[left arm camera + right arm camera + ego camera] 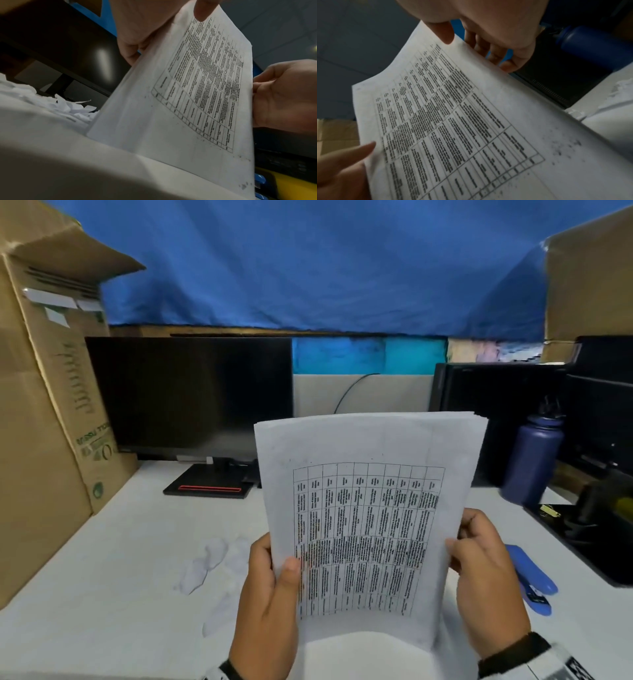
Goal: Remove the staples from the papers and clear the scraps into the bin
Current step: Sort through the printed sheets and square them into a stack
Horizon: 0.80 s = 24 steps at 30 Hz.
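A stack of white papers (370, 474) with a printed table stands upright above the white desk (120, 594), held by both side edges. My left hand (270, 580) grips the left edge, thumb on the front sheet and fingers behind. My right hand (479, 563) grips the right edge the same way. The sheets show again in the left wrist view as papers (180, 108) and in the right wrist view as papers (453, 121). White torn scraps (209, 559) lie on the desk left of my left hand. No staple or bin is visible.
A black monitor (191, 395) stands behind on the left, beside a tall cardboard box (44, 422). A blue stapler (531, 577) lies on the desk at the right, near a black tray (589, 542) and a purple bottle (534, 460).
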Each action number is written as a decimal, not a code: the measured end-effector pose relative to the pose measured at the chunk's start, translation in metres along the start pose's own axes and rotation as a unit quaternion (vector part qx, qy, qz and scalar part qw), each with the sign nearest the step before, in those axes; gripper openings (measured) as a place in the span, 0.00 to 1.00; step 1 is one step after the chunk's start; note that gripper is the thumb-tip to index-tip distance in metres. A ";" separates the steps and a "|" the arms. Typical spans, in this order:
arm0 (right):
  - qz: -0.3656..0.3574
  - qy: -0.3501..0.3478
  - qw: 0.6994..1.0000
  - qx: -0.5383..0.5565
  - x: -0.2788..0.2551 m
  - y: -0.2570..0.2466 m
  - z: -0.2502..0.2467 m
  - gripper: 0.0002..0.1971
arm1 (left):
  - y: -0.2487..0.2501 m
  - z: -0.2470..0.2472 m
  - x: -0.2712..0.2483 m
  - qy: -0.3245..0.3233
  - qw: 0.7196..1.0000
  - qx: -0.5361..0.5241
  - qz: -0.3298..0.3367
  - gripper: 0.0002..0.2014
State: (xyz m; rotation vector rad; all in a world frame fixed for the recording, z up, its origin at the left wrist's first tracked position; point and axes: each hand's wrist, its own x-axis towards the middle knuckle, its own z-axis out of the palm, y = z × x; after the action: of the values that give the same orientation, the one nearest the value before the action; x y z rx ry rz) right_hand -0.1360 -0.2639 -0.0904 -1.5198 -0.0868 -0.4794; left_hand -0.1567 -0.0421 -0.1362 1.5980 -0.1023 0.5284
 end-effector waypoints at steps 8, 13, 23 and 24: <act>0.054 0.007 0.998 -0.030 -0.008 0.001 0.008 0.16 | -0.009 0.000 0.001 0.008 0.998 0.003 -0.057 0.09; 0.056 0.009 0.996 -0.067 -0.013 0.004 0.011 0.18 | -0.020 0.000 -0.002 -0.014 0.994 -0.024 -0.107 0.13; 0.043 -0.118 0.991 -0.041 0.005 -0.017 -0.004 0.08 | 0.011 -0.023 0.008 0.024 0.995 0.075 -0.068 0.10; 0.034 -0.121 0.989 -0.072 0.016 -0.017 -0.014 0.06 | 0.018 -0.032 0.012 0.025 0.994 0.087 -0.064 0.10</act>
State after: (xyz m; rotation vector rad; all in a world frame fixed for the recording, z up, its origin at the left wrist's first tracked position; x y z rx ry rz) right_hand -0.1313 -0.2813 -0.0699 -1.7138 -0.1927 -0.2494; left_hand -0.1614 -0.0105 -0.1146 1.7466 0.0845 0.4870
